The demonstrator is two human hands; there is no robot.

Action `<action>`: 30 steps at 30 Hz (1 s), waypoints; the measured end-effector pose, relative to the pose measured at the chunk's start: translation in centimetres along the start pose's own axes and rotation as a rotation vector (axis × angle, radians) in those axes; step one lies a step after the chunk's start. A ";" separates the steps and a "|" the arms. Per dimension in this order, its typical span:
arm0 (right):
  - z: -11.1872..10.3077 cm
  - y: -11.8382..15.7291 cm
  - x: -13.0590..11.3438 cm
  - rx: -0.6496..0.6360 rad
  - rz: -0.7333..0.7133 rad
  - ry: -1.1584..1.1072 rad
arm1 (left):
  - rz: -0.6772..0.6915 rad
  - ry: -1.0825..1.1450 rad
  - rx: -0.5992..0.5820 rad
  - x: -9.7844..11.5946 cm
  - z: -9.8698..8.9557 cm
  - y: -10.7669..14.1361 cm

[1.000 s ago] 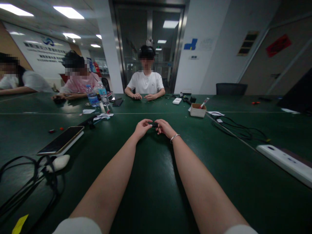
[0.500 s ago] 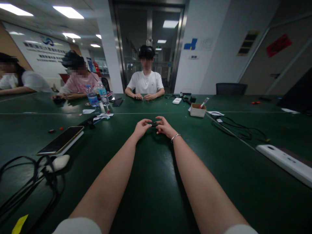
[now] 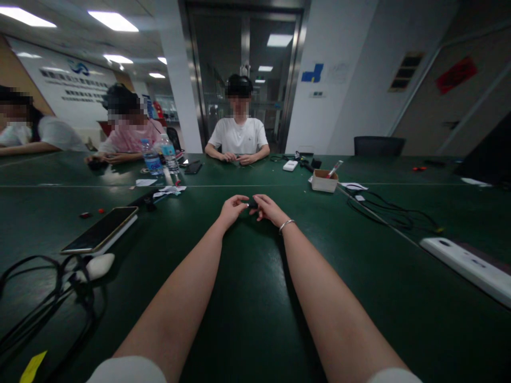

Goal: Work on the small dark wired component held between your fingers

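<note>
Both my arms reach out over the dark green table (image 3: 239, 298). A small black object (image 3: 252, 204) sits between my two hands, too small and dark for me to tell its kind. My left hand (image 3: 233, 210) pinches its left side between thumb and fingers. On the other side, the fingertips of my right hand (image 3: 268, 209) close on it, with the lower fingers curled beneath. A silver bracelet (image 3: 286, 226) circles my right wrist.
Left lie a phone on a white box (image 3: 101, 230), black cables (image 3: 59, 287) and a white mouse-like object (image 3: 98, 266). Water bottles (image 3: 151, 159) stand farther back. A small box with a pen (image 3: 324, 182) and a white power strip (image 3: 467, 266) are right. A person (image 3: 238, 133) sits opposite.
My right hand's raised fingers have come down and closed in on the black object, which looks turned a little. My left hand has stayed nearly still.
</note>
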State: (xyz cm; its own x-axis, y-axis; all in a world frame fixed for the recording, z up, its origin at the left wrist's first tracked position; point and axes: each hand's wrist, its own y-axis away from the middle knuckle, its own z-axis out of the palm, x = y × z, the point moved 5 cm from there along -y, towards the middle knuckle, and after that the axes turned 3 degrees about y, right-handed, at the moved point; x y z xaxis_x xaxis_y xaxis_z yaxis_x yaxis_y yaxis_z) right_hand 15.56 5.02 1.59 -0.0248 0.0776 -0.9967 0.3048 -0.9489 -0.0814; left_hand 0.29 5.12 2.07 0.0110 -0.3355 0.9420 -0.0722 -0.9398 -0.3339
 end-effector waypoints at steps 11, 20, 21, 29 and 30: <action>-0.2 -0.2 0.2 -0.016 0.002 -0.003 | -0.002 -0.006 0.002 0.0 -0.1 0.1; -0.2 0.0 -0.1 -0.003 0.003 -0.028 | 0.007 -0.014 0.013 -0.2 -0.3 -0.1; -0.2 0.0 -0.1 -0.016 -0.009 -0.021 | 0.004 -0.012 0.018 -0.3 -0.3 -0.2; -0.5 -0.4 0.4 0.026 0.009 -0.058 | -0.008 0.019 0.031 -0.5 -0.4 -0.3; -0.4 -0.3 0.3 0.005 0.008 -0.046 | -0.008 0.019 0.034 -0.5 -0.4 -0.3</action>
State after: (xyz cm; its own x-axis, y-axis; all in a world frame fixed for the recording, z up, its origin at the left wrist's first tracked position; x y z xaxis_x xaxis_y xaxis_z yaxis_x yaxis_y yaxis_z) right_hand 15.86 5.48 1.29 -0.0658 0.0563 -0.9962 0.3002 -0.9510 -0.0735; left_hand -0.07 5.59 1.73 -0.0075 -0.3266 0.9451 -0.0378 -0.9444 -0.3267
